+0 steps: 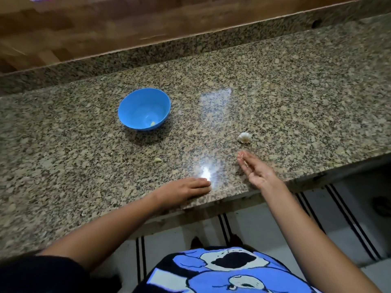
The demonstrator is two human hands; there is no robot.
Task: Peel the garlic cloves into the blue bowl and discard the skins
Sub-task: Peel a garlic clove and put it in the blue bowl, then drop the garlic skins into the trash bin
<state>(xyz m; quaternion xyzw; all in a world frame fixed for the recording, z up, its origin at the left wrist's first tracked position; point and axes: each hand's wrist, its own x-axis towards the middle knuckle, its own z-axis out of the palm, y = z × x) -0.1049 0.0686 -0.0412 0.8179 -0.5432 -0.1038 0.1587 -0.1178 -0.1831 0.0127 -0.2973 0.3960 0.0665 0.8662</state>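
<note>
One peeled clove [152, 123] is seen low in the blue bowl [131, 106], which stands on the granite desk [296, 92]. The partial garlic bulb [244, 137] lies well to the right of the bowl, and a loose clove [157, 159] lies apart, nearer the front edge. The left hand [186, 188] is laid flat on the desk, its grip apart and empty. The right hand [254, 170] is held palm up near the bulb, its grip apart. Thin flecks, probably skin, are seen on its fingertips [241, 155]. The step is judged to fall between cloves: the skins are to be shed, then another clove pinched up for peeling.
</note>
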